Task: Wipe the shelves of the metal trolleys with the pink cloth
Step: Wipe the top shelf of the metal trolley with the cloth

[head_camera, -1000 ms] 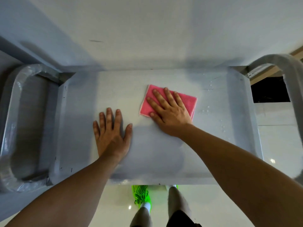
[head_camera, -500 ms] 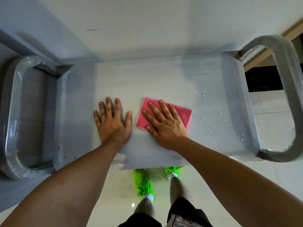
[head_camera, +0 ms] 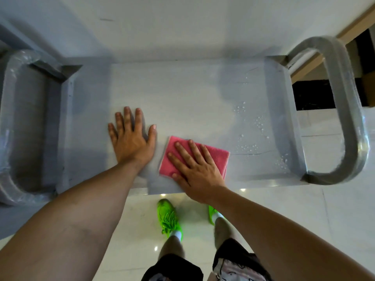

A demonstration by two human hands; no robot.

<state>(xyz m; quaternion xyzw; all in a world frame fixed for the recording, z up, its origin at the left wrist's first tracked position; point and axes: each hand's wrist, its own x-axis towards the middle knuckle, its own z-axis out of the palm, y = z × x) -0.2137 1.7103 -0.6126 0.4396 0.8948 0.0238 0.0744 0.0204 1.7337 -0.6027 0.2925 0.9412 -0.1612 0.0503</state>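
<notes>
pink cloth (head_camera: 217,157) | flat under right hand (head_camera: 197,171) | on trolley shelf (head_camera: 182,98)

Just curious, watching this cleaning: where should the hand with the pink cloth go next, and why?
Probably a sweep to the right. The right hand presses the pink cloth flat near the shelf's front edge, while water droplets sit unwiped toward the right end by the handle. The left hand rests flat on the shelf, seemingly steadying the trolley.
</notes>
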